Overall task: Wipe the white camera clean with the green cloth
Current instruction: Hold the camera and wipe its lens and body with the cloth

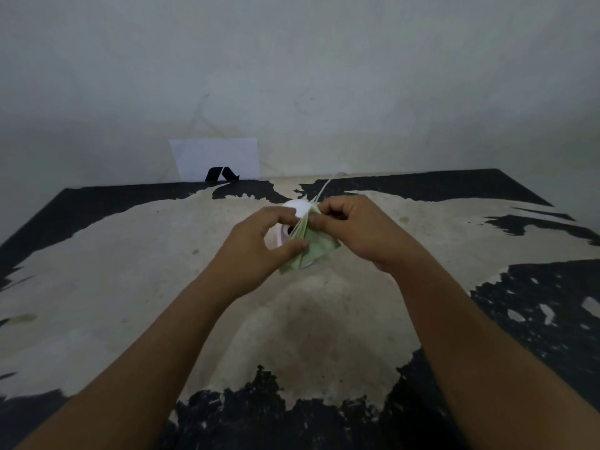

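A worn table (130, 271), black with much of its coating gone to pale patches, is cut off at the bottom and sides of the view. The white camera (293, 219) stands near its middle and is largely hidden by both hands; only a rounded top, a dark lens opening and part of the base are seen. A thin white cable (323, 190) runs back from it. The green cloth (311, 248), folded in layers, is pinched against the camera by the left hand (256, 248) and the right hand (360, 228), fingers curled closed on it.
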`<state>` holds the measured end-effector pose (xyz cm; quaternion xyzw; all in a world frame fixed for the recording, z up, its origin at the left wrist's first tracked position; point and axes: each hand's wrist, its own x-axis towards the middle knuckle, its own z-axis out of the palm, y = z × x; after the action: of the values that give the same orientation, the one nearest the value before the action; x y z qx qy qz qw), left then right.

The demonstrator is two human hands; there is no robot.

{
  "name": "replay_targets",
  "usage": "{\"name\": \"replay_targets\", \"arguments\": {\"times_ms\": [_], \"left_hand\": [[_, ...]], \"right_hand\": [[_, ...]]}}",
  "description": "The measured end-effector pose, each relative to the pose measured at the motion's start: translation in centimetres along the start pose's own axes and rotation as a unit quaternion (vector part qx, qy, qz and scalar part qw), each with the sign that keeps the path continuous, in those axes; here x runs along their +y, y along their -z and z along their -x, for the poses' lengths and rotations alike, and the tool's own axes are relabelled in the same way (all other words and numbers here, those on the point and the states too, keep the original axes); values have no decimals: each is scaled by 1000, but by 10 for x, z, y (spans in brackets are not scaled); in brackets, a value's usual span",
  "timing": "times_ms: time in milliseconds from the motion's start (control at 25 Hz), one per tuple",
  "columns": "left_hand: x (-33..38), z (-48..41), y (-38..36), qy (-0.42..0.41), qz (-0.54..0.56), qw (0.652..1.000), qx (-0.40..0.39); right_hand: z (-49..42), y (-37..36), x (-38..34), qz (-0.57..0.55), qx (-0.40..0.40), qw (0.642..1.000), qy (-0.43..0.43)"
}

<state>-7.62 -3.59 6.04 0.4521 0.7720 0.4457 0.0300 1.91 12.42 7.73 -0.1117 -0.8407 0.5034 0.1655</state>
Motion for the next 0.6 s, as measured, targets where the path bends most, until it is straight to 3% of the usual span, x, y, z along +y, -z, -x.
{"name": "replay_targets", "arguments": {"times_ms": [160,280,360,480,600], "left_hand": [[-14,-20,11,102,93,985,102],[-31,-48,21,197,223,939,172],[-39,-66,22,225,236,923,205],[-36,-80,8,180,115,956,200],[-34,-82,-10,135,71,981,118]], "right_hand": [[-15,0,9,-86,88,992,-40],[-27,-8,25,-94,124,985,-75],[-34,-17,33,-64,120,988,-71],[-40,-28,37,-43,117,990,-69],[-41,-34,40,-37,124,989,-65]]}}
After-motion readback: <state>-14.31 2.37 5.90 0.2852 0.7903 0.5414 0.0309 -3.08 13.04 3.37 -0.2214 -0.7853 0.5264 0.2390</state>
